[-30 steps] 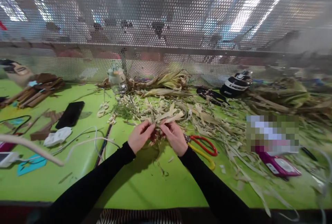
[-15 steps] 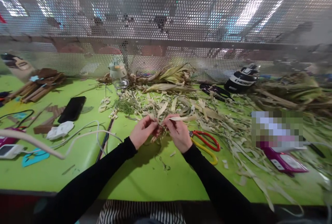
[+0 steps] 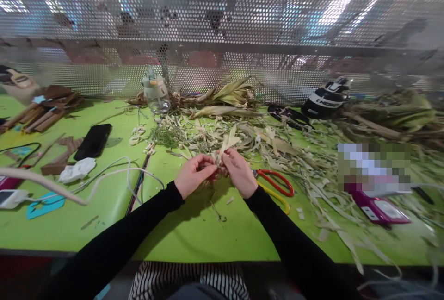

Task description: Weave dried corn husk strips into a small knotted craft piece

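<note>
Both hands meet over the front edge of a pile of dry corn husk strips (image 3: 208, 133). My left hand (image 3: 194, 173) is closed, thumb and fingers pinching a small bundle of corn husk strips (image 3: 219, 155). From the other side my right hand (image 3: 240, 173) pinches the same bundle, its fingertips close to the left ones. Pale strip ends stick up above the fingers, and the bundle's lower part is largely hidden. Beside my right wrist lie scissors (image 3: 277, 183) with one red and one yellow handle, their blades partly covered by the hand.
At the back stand a clear bottle (image 3: 157, 94) and a black bottle (image 3: 328, 98), with whole husks (image 3: 229, 98) between them. On the left are a phone (image 3: 93, 141), a crumpled tissue (image 3: 77, 170) and white cables (image 3: 104, 177). A magenta power strip (image 3: 385, 209) lies right.
The husk strip that pointed right from my right hand now stands upright between both hands. My right hand has turned slightly, and the view has shifted a little.
</note>
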Demonstrator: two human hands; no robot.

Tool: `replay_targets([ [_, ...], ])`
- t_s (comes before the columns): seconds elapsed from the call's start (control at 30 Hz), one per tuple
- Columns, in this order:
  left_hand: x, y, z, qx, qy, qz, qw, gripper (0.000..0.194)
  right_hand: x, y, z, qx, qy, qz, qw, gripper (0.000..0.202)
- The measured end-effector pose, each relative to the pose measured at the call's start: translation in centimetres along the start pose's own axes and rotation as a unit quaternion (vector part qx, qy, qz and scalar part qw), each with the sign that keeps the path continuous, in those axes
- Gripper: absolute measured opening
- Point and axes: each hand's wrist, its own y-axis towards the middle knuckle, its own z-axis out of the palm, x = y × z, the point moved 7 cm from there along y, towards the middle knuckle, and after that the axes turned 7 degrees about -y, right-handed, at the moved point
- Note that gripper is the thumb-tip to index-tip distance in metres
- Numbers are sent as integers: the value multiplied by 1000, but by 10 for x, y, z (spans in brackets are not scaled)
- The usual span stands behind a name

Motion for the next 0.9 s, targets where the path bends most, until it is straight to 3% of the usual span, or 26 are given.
replay_targets([
  [0.13, -5, 2, -8, -39, -48, 3, 998, 32, 16, -5, -7, -15, -28, -38, 999, 29],
  [0.27, -7, 1, -7, -35, -43, 6, 998, 32, 28, -10, -6, -4, -117, -85, 990, 31],
  [0.5, -6, 0, 2, 12, 47, 54, 997, 25, 23, -8, 0, -14, -106, -119, 987, 21],
  [0.63, -13, 0, -4, -9, 135, 107, 985, 18, 26, -11, -10, -101, -155, -114, 976, 23],
  [0.7, -18, -2, -5, -13, 213, 137, 967, 15, 33, -15, -13, -130, -209, -144, 959, 23],
  [0.8, -23, -6, -2, -17, 318, 178, 931, 15, 43, -21, -5, -109, -260, -211, 936, 18],
  [0.9, -16, -5, -2, -16, 328, 162, 931, 13, 50, -27, 0, -107, -255, -269, 923, 11],
])
